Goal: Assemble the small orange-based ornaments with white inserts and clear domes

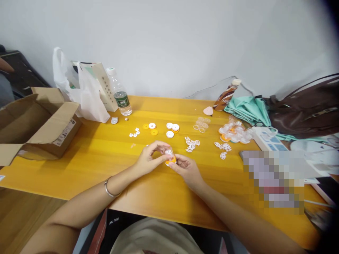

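My left hand (pixel 150 158) and my right hand (pixel 188 170) meet over the table, both closed on one small round orange-and-white plastic piece (pixel 171 161). A white openwork part shows at its top, and fingers cover some of it. Just beyond lie white and orange discs (pixel 170 134), and to their left yellow and white discs (pixel 154 132). White openwork pieces (pixel 190 145) form a loose pile right of my hands, with more white openwork pieces (pixel 223 154) farther right. Clear rings (pixel 201 125) are heaped behind them. Several small white round parts (pixel 135 134) sit on the left.
An open cardboard box (pixel 65 135), a white plastic bag (pixel 88 102) and a water bottle (pixel 122 100) stand at left. On the right are a pile of orange-and-white pieces with clear covers (pixel 234 133), a brown drink bottle (pixel 225 97), a green cloth (pixel 249 111) and a brown bag (pixel 304 109).
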Demonstrator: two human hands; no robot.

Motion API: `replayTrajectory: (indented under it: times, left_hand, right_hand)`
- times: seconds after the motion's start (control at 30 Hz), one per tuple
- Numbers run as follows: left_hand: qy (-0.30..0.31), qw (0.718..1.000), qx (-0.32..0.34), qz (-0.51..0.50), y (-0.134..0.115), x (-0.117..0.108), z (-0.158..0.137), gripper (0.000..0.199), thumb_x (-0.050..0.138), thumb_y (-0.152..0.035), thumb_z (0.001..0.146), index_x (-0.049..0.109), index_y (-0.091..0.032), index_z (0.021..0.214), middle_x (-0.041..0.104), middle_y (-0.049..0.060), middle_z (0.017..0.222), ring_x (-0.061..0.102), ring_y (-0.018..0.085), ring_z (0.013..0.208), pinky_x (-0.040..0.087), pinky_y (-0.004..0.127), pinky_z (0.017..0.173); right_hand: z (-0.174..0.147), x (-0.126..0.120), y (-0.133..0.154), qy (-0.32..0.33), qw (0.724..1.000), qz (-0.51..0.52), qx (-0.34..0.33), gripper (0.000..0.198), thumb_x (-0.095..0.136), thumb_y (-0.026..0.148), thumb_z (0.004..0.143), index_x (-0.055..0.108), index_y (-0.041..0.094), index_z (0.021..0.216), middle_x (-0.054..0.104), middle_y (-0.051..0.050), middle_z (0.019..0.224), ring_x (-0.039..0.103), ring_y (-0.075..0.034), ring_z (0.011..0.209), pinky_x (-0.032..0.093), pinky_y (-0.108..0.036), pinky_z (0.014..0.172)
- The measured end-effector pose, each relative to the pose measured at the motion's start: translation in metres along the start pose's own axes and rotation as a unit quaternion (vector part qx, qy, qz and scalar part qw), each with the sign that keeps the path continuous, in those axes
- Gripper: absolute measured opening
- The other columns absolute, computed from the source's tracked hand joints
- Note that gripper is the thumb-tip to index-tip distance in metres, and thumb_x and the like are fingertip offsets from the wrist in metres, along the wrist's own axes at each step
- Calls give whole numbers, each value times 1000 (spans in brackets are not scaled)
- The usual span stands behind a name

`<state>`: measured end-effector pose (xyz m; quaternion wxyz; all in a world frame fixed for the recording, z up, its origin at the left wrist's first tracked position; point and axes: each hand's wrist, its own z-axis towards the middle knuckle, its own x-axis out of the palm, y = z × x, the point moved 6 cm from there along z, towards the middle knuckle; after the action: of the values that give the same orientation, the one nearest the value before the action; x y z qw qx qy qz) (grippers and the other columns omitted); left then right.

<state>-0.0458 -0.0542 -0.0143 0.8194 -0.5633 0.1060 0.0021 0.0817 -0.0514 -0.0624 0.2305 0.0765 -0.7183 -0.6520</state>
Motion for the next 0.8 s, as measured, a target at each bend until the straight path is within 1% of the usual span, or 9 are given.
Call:
replayTrajectory:
  times: [0.17,0.23,0.3,0.37,0.43,0.57,0.67,0.73,0.8]
  left_hand:
    - [-8,1000,-7,-15,3,0,-1,25,66,-26,75,59,-15,97,65,5,85,60,12,79,46,26,79]
    - [-18,999,-20,-45,6,-1,-1,24,67,-27,74,60,-15,94,66,5,85,60,13,81,45,27,80]
    - [-17,994,-42,-97,10,0,-1,24,68,-28,73,61,-15,92,66,6,87,61,14,83,46,27,80]
    - [-1,985,-67,-161,13,3,-2,25,68,-29,73,60,-15,92,68,7,89,63,15,83,46,27,78]
    - [29,971,-88,-219,14,7,-3,25,66,-30,75,59,-15,95,69,8,93,64,16,83,47,28,76]
    - [80,946,-114,-291,15,14,-6,26,60,-29,81,57,-18,104,66,10,106,63,17,92,48,29,78]
    - [73,946,-103,-298,16,15,-6,26,60,-30,81,55,-17,103,66,11,104,64,17,89,48,29,76]
    - [58,957,-83,-272,16,13,-5,26,62,-30,79,55,-16,99,67,10,98,64,16,85,48,28,74]
    - [37,972,-62,-225,17,11,-4,25,65,-28,76,55,-15,95,66,8,93,63,16,86,47,29,78]
  right_hand:
    - [-1,0,-1,-7,1000,0,6,20,73,30,64,69,22,82,67,1,77,57,-12,69,45,-27,74]
    - [-2,0,-1,-10,1000,6,12,21,74,31,63,69,22,81,67,1,76,57,-12,69,44,-27,73]
    - [-3,0,-1,-12,1000,24,15,21,74,33,63,69,22,80,66,1,76,56,-12,69,44,-27,72]
    - [-4,2,-1,-6,999,50,16,21,73,36,63,68,21,77,65,0,73,54,-12,67,43,-26,69]
    - [-5,5,0,7,997,78,19,21,72,39,64,68,20,72,62,0,68,51,-11,63,43,-25,65]
    - [-8,12,3,27,992,121,26,22,70,41,66,67,20,69,58,0,64,48,-11,61,42,-26,63]
    - [-8,11,1,11,994,109,28,22,69,41,66,67,20,72,60,-1,67,50,-12,63,43,-27,64]
    - [-8,8,-1,-3,996,88,29,24,71,39,65,67,20,78,63,-2,73,53,-14,68,45,-28,69]
    - [-7,6,-2,-20,997,64,29,25,74,35,62,66,21,81,65,-1,77,55,-14,72,45,-29,74]
